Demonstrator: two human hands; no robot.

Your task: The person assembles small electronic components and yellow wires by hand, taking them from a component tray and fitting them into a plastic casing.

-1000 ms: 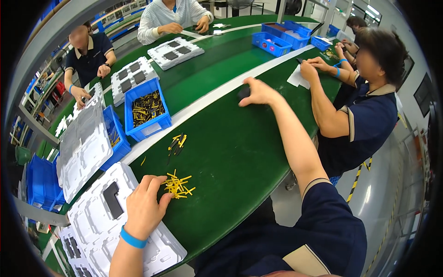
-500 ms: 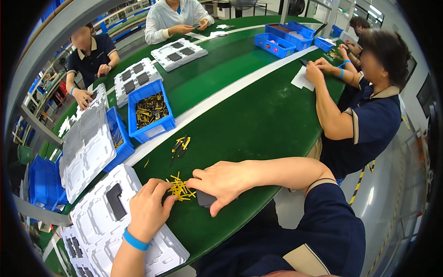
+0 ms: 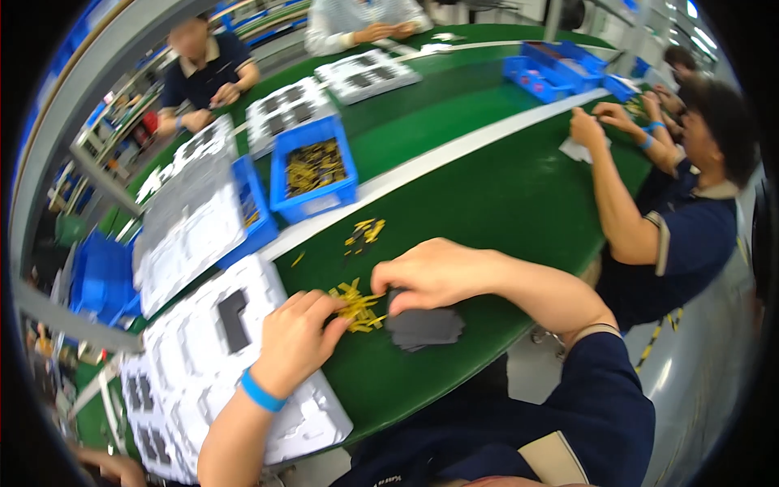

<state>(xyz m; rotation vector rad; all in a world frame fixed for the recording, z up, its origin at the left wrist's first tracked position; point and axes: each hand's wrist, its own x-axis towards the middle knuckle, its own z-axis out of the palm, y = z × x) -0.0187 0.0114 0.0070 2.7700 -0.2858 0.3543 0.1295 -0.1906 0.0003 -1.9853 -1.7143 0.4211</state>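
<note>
A loose pile of thin yellow strips (image 3: 357, 308) lies on the green tabletop between my hands. At its left edge is my left hand (image 3: 302, 334), thumb and fingers apart, fingertips touching the strips; I see nothing held. To the right of the pile, several flat dark grey pieces (image 3: 428, 328) lie overlapping in a stack. My right hand (image 3: 442, 274) bends over the stack's far left corner, its thumb and forefinger closed on a dark grey piece there; blur softens the fingertips. A white moulded tray (image 3: 195, 325) beside my left forearm holds one dark L-shaped piece (image 3: 234, 319).
Black and yellow strips (image 3: 365, 234) lie farther back. A blue bin (image 3: 312, 203) full of strips stands beyond them, next to a second bin (image 3: 258, 235) partly under a clear-topped white tray (image 3: 191, 231). Co-workers sit at the right (image 3: 690, 219) and across the table (image 3: 207, 73).
The whole view has shifted, so the table appears farther right. My right hand has drawn back from over the grey stack, uncovering more of it. The left hand stays at the yellow strips.
</note>
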